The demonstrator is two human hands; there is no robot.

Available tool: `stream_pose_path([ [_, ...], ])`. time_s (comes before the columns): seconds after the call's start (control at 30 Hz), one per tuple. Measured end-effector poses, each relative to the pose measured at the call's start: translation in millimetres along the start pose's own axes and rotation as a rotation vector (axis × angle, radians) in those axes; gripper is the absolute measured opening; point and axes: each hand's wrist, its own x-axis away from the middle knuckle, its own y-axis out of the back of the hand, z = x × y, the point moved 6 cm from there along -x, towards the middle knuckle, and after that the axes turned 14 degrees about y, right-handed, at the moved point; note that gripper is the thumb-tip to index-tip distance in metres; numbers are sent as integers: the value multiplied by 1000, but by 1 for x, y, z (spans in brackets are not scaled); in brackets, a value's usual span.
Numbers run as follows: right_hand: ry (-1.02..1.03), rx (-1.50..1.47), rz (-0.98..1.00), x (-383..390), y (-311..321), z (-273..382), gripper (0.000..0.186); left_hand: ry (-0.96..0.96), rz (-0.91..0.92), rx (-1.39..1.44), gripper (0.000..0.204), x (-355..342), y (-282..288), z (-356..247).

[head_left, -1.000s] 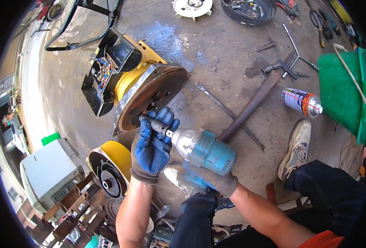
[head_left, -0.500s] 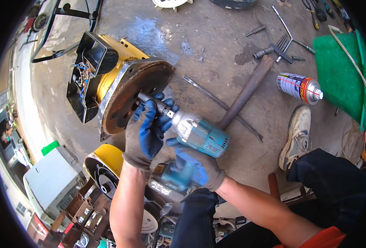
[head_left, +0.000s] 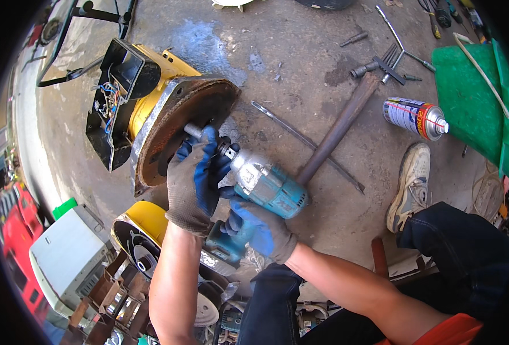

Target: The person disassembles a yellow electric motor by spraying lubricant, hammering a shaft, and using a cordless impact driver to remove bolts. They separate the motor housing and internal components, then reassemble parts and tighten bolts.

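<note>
My right hand (head_left: 264,231) is closed round the grip of a teal cordless impact wrench (head_left: 273,191), its metal nose angled up and left. Just ahead of that nose, the gloved fingers of my left hand (head_left: 192,187) wrap a grey steel socket (head_left: 193,130). A bit of the square drive shows between fingers and nose; how fully the socket sits on it I cannot tell. The socket's far end lies in front of the rusty round plate (head_left: 208,103) of a yellow machine housing (head_left: 151,109). An open black box (head_left: 142,69) with loose wires sits on the housing's side.
A hammer with a wooden handle (head_left: 340,129) lies across a long metal bar (head_left: 306,141) on the concrete. Rightward are a spray can (head_left: 415,119), a three-armed wrench (head_left: 400,40) and a green plastic container (head_left: 467,86). A yellow round cover (head_left: 145,221) stands lower left.
The wrench and both hands have shifted slightly left and down in the picture. My left fingers have slid along the socket, and more of the square drive area shows. The whole view has shifted a little.
</note>
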Motion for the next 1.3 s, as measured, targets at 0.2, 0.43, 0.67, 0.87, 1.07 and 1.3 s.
stream_pose_path([
  [0.2,44,100,3,0,4,-6,36,-42,32,62,20,-8,4,-1],
  [0.43,49,102,9,-2,11,-14,29,-40,119,41,27,-5,7,1],
  [0.67,50,147,-30,-1,1,-10,30,-31,87,-9,30,-1,4,-4],
  [0.87,-37,73,-40,6,-2,-7,35,7,120,-7,28,-3,3,-5],
  [1.07,-33,4,-56,19,-9,11,44,-6,162,-32,28,-4,4,-6],
  [1.3,-149,-160,-45,16,-20,2,45,65,144,-161,29,-3,9,-11],
])
